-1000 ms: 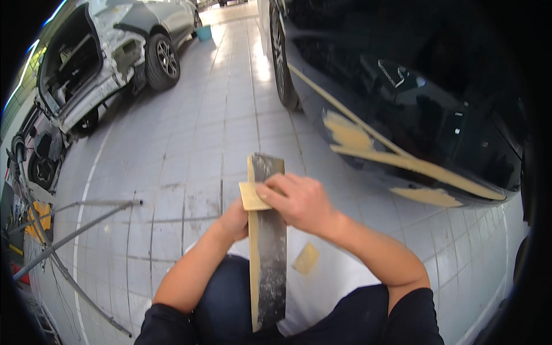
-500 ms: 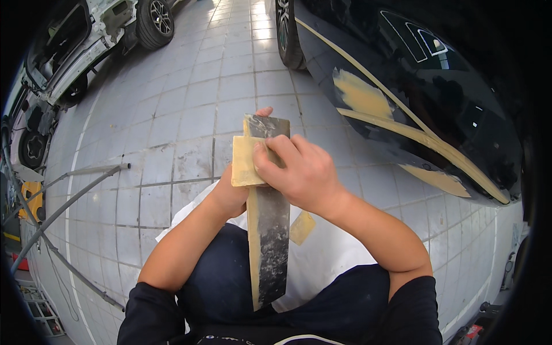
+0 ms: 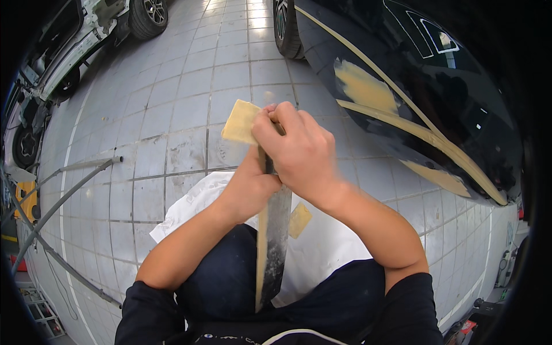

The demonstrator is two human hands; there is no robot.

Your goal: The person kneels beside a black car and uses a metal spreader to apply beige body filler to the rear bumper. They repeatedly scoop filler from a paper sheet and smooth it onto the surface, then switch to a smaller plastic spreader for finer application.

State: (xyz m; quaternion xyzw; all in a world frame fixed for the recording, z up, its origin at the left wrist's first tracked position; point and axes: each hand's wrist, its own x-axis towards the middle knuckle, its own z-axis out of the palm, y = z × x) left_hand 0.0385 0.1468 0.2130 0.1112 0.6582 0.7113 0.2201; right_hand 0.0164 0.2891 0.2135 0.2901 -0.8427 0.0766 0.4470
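Observation:
A long strip (image 3: 273,253), dark grey and scuffed with a beige edge, runs upright in the view between my knees. My left hand (image 3: 250,190) is closed around its upper middle, thumb across it. My right hand (image 3: 299,149) is closed over the strip's top end and pinches a pale yellow square piece (image 3: 238,119), probably sandpaper, that juts out to the left. Part of the strip's top is hidden under my fingers. Another yellow square (image 3: 299,219) lies below my right hand on a white sheet (image 3: 328,244) under my legs.
A dark car (image 3: 443,98) with beige filler streaks and patches stands at the right. A partly dismantled white car (image 3: 92,26) is at upper left. A grey metal tube frame (image 3: 86,184) and a yellow object (image 3: 27,195) are on the left of the tiled floor (image 3: 155,144).
My right hand and the yellow piece have moved upward, the piece now tilted and further left. The strip has turned narrower to view, and more of my left hand shows around it.

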